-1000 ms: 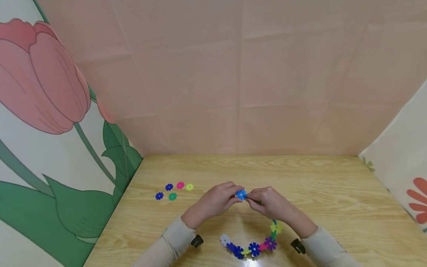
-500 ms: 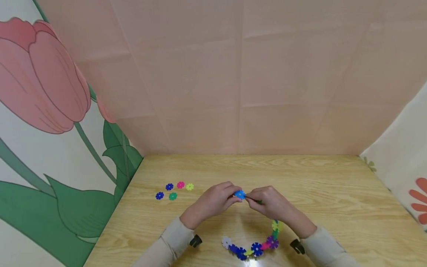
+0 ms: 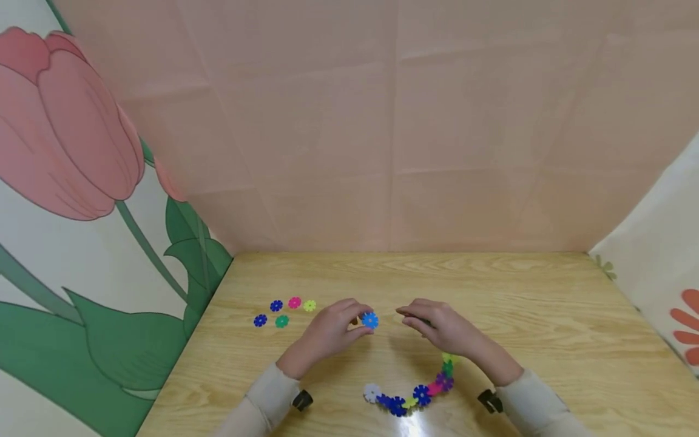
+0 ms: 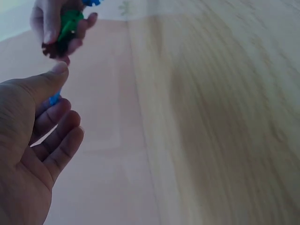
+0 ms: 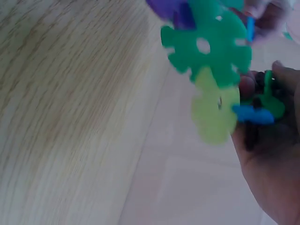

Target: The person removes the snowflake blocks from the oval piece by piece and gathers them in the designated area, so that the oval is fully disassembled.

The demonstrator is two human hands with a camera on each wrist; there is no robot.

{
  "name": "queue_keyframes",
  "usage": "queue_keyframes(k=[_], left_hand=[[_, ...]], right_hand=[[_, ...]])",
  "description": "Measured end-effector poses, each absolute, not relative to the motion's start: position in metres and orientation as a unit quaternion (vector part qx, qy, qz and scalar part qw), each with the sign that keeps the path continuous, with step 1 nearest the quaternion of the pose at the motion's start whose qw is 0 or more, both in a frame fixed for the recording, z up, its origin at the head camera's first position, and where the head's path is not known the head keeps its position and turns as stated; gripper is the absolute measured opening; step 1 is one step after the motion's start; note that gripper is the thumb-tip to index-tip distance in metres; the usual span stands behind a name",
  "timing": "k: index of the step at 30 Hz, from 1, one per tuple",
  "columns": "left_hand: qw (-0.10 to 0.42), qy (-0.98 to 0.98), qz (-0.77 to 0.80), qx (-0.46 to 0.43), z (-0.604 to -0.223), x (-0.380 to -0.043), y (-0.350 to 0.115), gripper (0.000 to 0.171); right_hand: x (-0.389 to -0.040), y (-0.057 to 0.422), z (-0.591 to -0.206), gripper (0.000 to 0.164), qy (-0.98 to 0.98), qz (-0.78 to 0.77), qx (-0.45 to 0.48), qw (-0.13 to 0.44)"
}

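Drawn back leftward, the left hand (image 3: 333, 328) now stands apart from the right hand (image 3: 450, 328), pinching a light blue flower (image 3: 370, 320) between thumb and fingers. The right fingers pinch the dark end of a flower chain (image 3: 422, 395), which curves round on the near side of the table (image 3: 519, 285). Five loose flowers (image 3: 295, 302) lie to the left.

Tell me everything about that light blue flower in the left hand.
The light blue flower is a thin disc with a notched, petal-like rim and a paler centre; it looks like plastic. The left hand pinches it above the table, between thumb and fingers. Its face shows to the head camera; the left wrist view catches only a sliver. A gap separates it from the right hand.
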State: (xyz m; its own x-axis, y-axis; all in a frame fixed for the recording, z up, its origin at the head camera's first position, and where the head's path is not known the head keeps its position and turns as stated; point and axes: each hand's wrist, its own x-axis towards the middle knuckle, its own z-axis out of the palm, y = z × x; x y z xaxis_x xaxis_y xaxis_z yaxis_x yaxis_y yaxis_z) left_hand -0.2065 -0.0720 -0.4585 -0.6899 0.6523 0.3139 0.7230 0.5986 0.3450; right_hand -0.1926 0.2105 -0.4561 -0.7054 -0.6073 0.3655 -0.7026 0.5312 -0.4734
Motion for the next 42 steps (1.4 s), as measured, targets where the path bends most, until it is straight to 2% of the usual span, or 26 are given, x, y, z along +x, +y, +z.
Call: queue_keyframes(k=[5, 9, 13, 17, 25, 35, 42], left_hand=[[0.063, -0.915, -0.222, -0.332, -0.468, -0.208, -0.093, 0.034], [0.066, -0.924, -0.230, -0.299, -0.476, -0.211, -0.110, 0.033], [0.063, -0.924, -0.250, -0.282, -0.486, -0.217, -0.124, 0.033], [0.030, -0.930, -0.270, -0.247, -0.495, -0.222, -0.135, 0.034], [-0.014, -0.949, -0.250, -0.192, -0.505, -0.229, -0.150, 0.033], [-0.029, -0.964, -0.218, -0.146, -0.511, -0.232, -0.165, 0.032], [-0.034, -0.971, -0.201, -0.121, -0.509, -0.232, -0.168, 0.032]], right_hand=[[-0.192, 0.213, -0.455, 0.035, -0.864, 0.347, 0.365, -0.002], [-0.192, 0.216, -0.456, 0.035, -0.847, 0.407, 0.340, -0.044], [-0.195, 0.219, -0.458, 0.024, -0.838, 0.446, 0.310, -0.043], [-0.197, 0.221, -0.460, 0.017, -0.829, 0.472, 0.298, -0.040], [-0.197, 0.224, -0.459, 0.021, -0.811, 0.508, 0.283, -0.062], [-0.194, 0.229, -0.454, 0.015, -0.821, 0.512, 0.234, -0.101], [-0.195, 0.226, -0.457, 0.021, -0.824, 0.507, 0.227, -0.106]])
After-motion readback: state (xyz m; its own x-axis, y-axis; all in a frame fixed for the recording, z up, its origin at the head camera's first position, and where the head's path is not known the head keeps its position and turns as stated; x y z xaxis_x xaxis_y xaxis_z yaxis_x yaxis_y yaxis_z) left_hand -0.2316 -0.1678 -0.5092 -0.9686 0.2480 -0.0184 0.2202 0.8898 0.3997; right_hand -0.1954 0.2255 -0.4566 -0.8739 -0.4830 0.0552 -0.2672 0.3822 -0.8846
